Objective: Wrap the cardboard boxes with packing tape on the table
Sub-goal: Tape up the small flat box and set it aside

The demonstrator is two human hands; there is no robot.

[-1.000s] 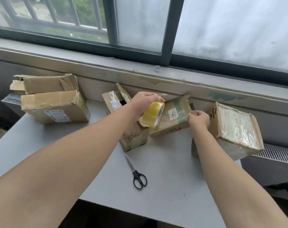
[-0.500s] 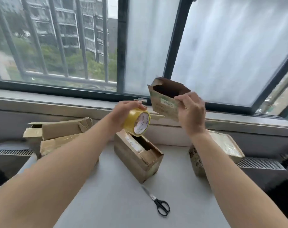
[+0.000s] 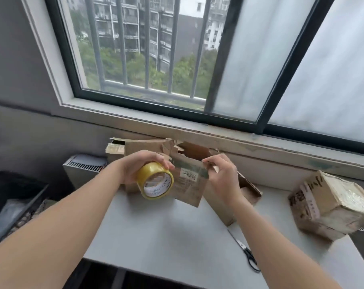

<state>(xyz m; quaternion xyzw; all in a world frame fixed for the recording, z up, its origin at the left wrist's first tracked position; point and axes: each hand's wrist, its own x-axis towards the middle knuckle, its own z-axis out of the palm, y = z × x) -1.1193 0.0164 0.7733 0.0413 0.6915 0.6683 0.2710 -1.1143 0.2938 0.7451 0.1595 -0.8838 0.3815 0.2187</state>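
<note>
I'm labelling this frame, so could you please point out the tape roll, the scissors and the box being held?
tape roll (image 3: 156, 184), head view, on its round end face.
scissors (image 3: 243, 246), head view, near the pivot between blades and handles.
held box (image 3: 187, 180), head view, on its labelled front face.

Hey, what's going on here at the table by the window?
A person is working on cardboard boxes at a grey table. The left hand grips a yellow roll of packing tape, and the right hand holds a small open box by its torn top edge, right beside the roll. Behind the left hand sits another box, a tape-covered box sits at the right, and scissors lie near the front edge.
</note>
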